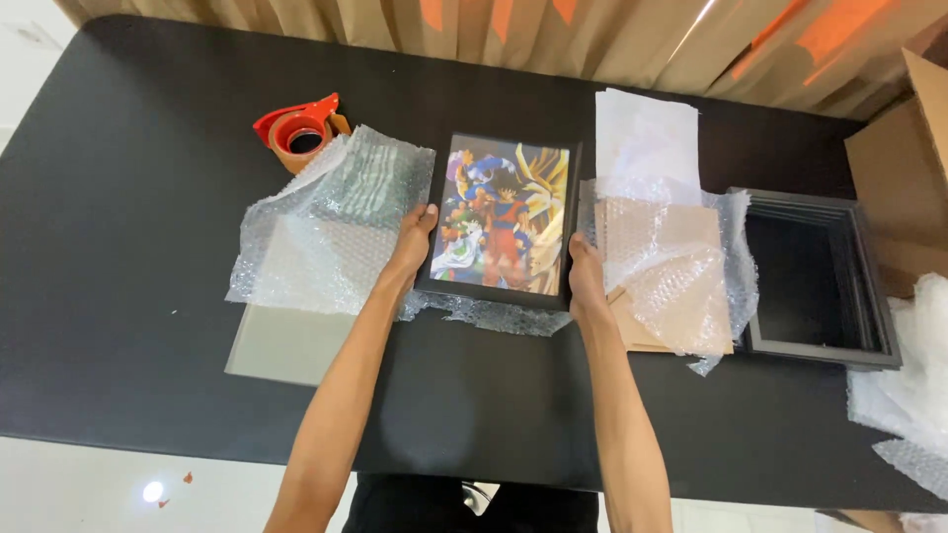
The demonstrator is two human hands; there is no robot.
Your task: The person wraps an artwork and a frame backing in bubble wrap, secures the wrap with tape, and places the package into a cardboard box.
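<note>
A black picture frame (502, 219) with a colourful cartoon print lies flat at the middle of the black table (118, 227). My left hand (412, 243) grips its left edge and my right hand (585, 278) grips its lower right edge. The frame rests partly on a sheet of bubble wrap (326, 222) that spreads out to its left and under its lower edge.
A red tape dispenser (299, 130) sits behind the bubble wrap. A grey board (281, 343) lies under the wrap at left. Right of the frame are brown backing boards under bubble wrap (664, 266), white foam sheets (647, 133), a stack of empty black frames (820, 281) and a cardboard box (904, 188).
</note>
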